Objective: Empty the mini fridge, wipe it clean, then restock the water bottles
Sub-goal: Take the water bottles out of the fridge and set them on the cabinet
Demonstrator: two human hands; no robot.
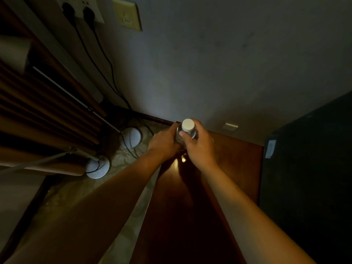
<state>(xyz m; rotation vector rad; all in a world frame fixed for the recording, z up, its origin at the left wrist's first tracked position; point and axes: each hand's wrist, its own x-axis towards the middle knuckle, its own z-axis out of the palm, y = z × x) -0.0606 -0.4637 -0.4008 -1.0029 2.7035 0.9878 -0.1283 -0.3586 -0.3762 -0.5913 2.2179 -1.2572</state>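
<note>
Both hands hold one clear water bottle (185, 133) upright over the wooden surface (228, 159): left hand (163, 141) and right hand (200, 145) each curl their grip round its shoulder. It likely feels thin-walled, slick and weighty if full, so a hold on the body below the white cap (188, 125) seems safest.

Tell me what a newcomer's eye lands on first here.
First, the clear water bottle with its white cap, gripped upright by the left hand and right hand over the far end of the reddish wooden surface. Then the two round white ribbed discs on the floor at left, near black cables.
</note>
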